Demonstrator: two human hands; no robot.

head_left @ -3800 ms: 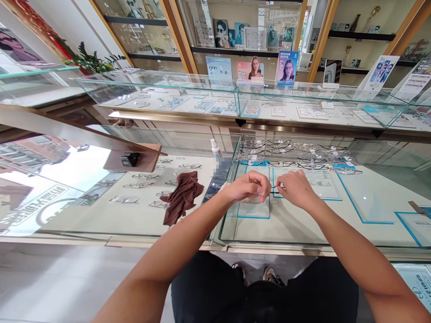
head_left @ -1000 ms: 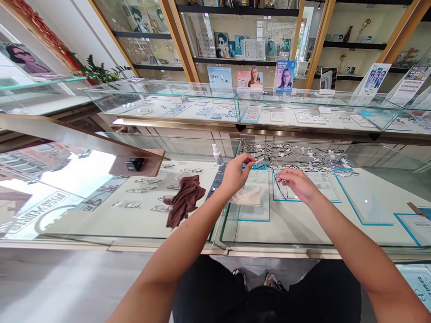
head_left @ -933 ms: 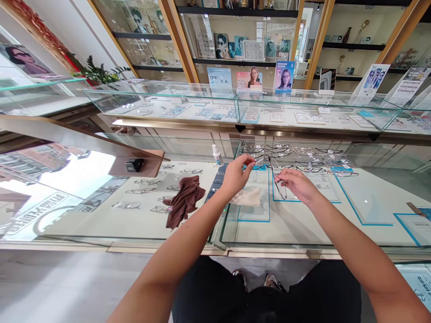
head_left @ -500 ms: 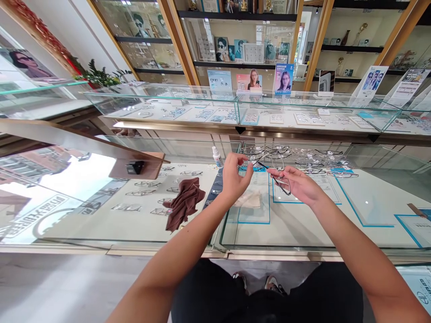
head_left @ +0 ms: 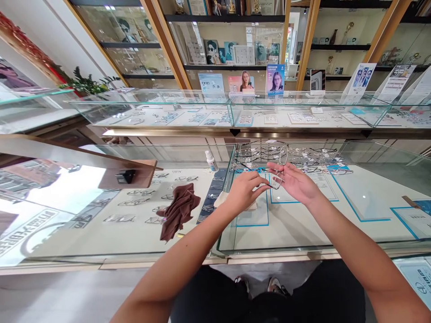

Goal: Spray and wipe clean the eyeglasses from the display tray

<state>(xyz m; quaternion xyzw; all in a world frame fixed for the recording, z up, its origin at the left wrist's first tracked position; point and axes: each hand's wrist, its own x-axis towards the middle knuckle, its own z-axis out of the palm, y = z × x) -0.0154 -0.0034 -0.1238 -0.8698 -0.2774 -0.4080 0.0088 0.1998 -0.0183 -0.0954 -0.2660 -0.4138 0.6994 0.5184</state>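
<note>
Above the table (head_left: 303,235), glasses (head_left: 284,156) were held near the rims by the right hand (head_left: 299,185), a dark temple pinched by the left hand (head_left: 246,190); a cloth (head_left: 182,208) was seen crumpled farther left

Free passage: bare bench (head_left: 286,231) on the near side of the left hand (head_left: 245,190) and right hand (head_left: 299,184). Obstructions: eyeglasses (head_left: 283,157) bridging the gap between both hands; spray bottle (head_left: 211,162) beyond the left hand.

Light-streaked grey floor (head_left: 77,291), glass display counters (head_left: 188,133), wood-framed shelves (head_left: 225,18) behind, 1 leafy plant (head_left: 82,84) near the white left wall (head_left: 55,27).
</note>
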